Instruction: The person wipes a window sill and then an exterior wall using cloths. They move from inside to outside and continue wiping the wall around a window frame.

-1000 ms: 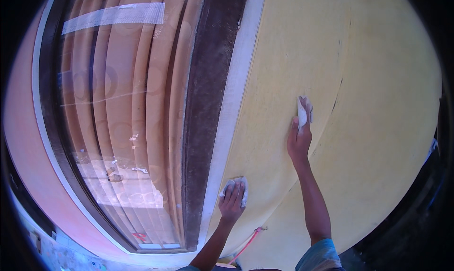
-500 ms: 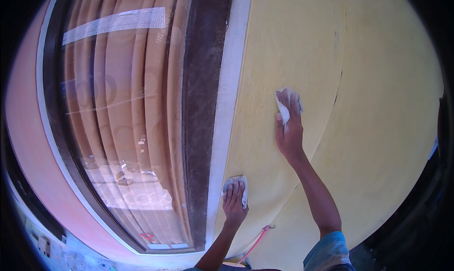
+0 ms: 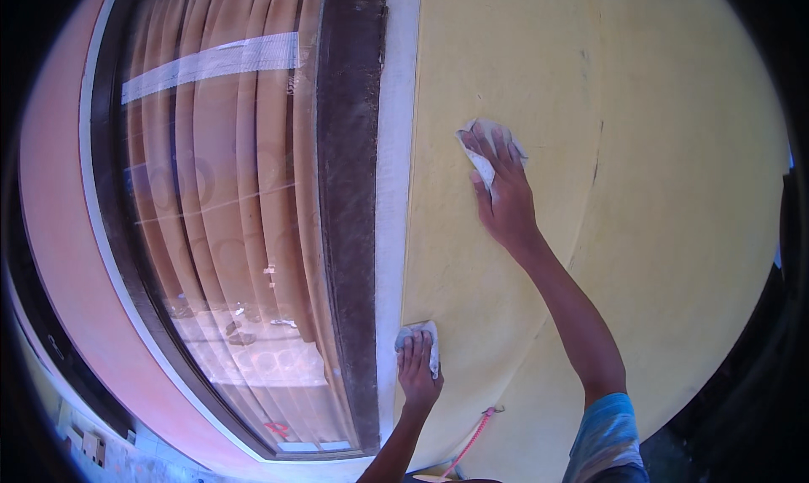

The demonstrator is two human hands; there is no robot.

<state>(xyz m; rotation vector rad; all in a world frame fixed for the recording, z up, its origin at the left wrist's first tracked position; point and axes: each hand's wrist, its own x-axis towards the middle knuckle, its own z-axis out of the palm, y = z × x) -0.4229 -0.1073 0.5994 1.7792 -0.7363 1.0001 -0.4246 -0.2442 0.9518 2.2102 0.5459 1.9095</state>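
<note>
My right hand (image 3: 511, 206) is raised against the yellow wall (image 3: 674, 222), its fingers spread over a crumpled white cloth (image 3: 481, 168) pressed to the surface. Lower down, close to the pale trim strip (image 3: 393, 255), my left hand (image 3: 420, 383) holds a second folded, whitish cloth (image 3: 435, 362) on the same wall. That hand's fingers lie side by side over the cloth. Both palms face the wall, so the cloths' undersides are hidden.
To the left stands a glass window with a dark brown frame (image 3: 350, 213) and tan curtains (image 3: 223, 196) behind it. A pink cord (image 3: 472, 442) hangs from a small hook (image 3: 494, 410) low on the wall. Dark cracks (image 3: 597, 167) run down the wall's right part.
My right hand has slid up and a little left along the wall with its cloth. The left hand stays at nearly the same place. The view has shifted slightly.
</note>
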